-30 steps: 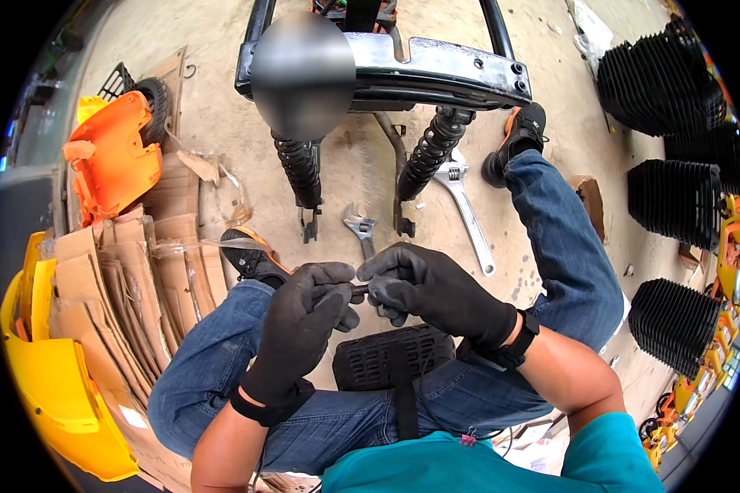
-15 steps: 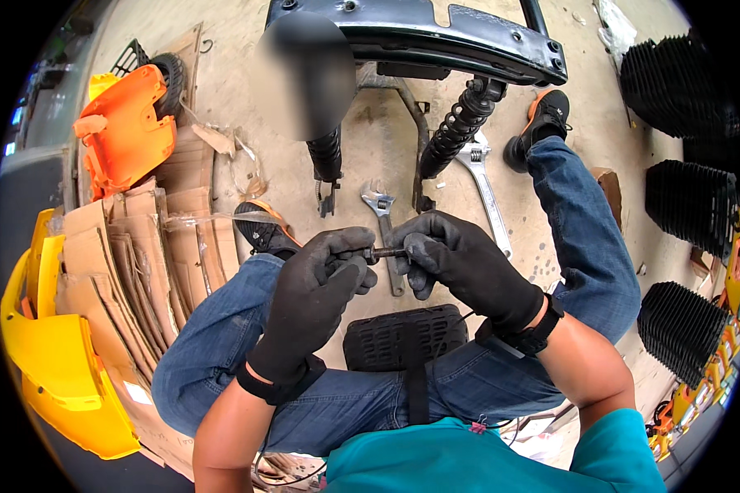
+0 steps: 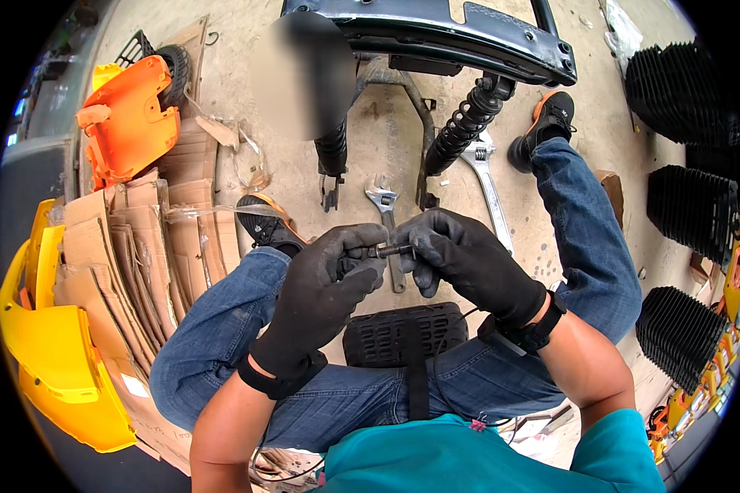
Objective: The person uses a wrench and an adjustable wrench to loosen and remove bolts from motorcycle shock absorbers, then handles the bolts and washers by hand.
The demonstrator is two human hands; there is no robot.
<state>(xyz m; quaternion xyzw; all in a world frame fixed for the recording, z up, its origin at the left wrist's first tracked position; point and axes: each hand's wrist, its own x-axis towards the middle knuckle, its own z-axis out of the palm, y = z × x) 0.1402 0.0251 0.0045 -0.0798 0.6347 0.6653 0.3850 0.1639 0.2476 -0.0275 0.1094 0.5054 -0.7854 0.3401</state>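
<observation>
Two gloved hands, the left hand (image 3: 325,283) and the right hand (image 3: 473,267), meet in mid-air in front of a seated person, sharing one slim, dark bolt-like piece (image 3: 390,251). It lies roughly level between them. Left fingers curl around one end, though where the left thumb bears is hard to make out; right thumb and forefinger pinch the other end.

Beyond the hands stands a black metal frame (image 3: 460,37) with two coil-spring shock absorbers (image 3: 466,119). On the floor below lie a smaller adjustable wrench (image 3: 382,197), partly behind the hands, and a larger wrench (image 3: 490,189) to the right. Folded cardboard (image 3: 148,271) and yellow panels (image 3: 62,349) line the left side.

The step in hand appears to be close handling of the piece, perhaps turning or working its ends. The next move seems to call for a steady grip on one end while the other hand adjusts, since something so small could slip from gloved fingers.

Compared with a second ago, more of the piece shows between the hands, the frame sits higher and further right in view, and the smaller wrench's handle end now appears below the hands.
</observation>
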